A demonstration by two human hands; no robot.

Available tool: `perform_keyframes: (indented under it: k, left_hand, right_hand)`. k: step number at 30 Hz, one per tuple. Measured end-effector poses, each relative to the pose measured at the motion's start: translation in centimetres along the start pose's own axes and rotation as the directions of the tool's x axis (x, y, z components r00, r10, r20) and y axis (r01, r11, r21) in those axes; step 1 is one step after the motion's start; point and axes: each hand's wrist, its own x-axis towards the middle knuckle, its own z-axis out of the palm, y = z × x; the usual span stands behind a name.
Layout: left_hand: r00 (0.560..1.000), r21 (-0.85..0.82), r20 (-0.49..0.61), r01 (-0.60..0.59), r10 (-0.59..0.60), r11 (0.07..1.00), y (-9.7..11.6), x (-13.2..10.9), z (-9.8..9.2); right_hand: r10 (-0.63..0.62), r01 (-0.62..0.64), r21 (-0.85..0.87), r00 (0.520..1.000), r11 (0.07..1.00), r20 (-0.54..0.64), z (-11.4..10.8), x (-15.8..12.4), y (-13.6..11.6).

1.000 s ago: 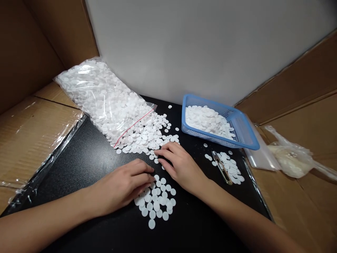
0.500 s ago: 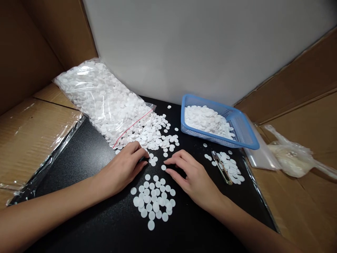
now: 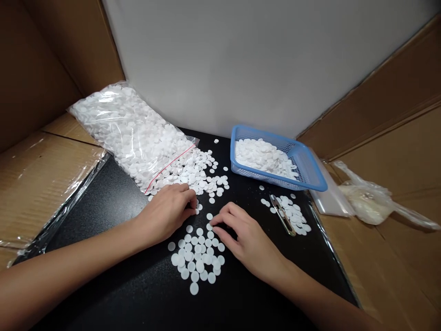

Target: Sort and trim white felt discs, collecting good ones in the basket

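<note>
Small white discs lie on a black tabletop (image 3: 113, 285). My left hand (image 3: 172, 209) has thumb and forefinger pinched on a white disc (image 3: 197, 211) at the edge of the larger heap (image 3: 193, 177). My right hand (image 3: 246, 239) holds its thumb and forefinger tips closed at another white disc (image 3: 209, 226). One more disc lies just beyond those fingertips. Nearer me, between the wrists, is a loose spread of several discs (image 3: 195, 288), some overlapping.
A clear zip bag (image 3: 120, 124) full of discs lies at the back left, its mouth spilling them. A blue basket (image 3: 275, 180) holds more at the back right. Thread snips (image 3: 282, 216) rest by a small disc pile (image 3: 296, 214). Plastic bags (image 3: 367, 202) lie on cardboard at right.
My left thumb and forefinger have come together on a disc. My right fingertips have moved slightly towards me, to the near spread. The whole view has shifted a little.
</note>
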Motion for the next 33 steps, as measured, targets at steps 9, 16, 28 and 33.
perform_keyframes:
  k: [9,16,28,33]
  left_hand:
    - [0.970,-0.864,0.189,0.238,-0.153,0.443,2.6,-0.4,-1.3]
    - [0.852,-0.894,0.441,0.443,-0.282,-0.061,5.4,2.2,-0.6]
    - [0.832,-0.868,0.496,0.461,-0.251,-0.185,6.6,4.3,-0.1]
    - [0.811,-0.840,0.536,0.487,-0.233,-0.240,6.4,4.3,0.0]
  right_hand:
    - [0.107,-0.257,-0.531,0.949,0.807,-0.295,-5.1,-2.3,7.0]
    - [0.376,-0.481,-0.385,0.871,0.788,-0.318,-7.3,-3.6,10.2]
    - [0.457,-0.564,-0.319,0.817,0.762,-0.353,-8.5,-3.4,9.3]
    - [0.520,-0.615,-0.249,0.777,0.749,-0.355,-9.6,-3.6,8.2]
